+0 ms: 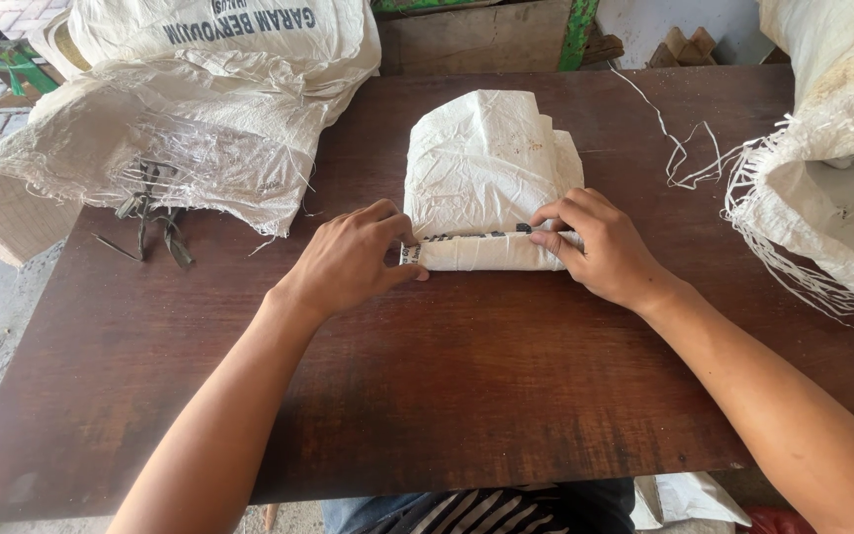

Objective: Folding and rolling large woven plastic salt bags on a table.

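i see the folded white sack (pixel 486 168) lying mid-bench (pixel 447 396), my left hand (pixel 353 262) and right hand (pixel 600 247) each pinched on an end of its rolled near edge, and i judge it light, limp and crinkly, best gripped at that roll.

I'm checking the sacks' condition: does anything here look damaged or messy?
Yes. The sack at the right has a frayed edge, with loose white threads trailing across the table. The folded sack under both hands looks intact.
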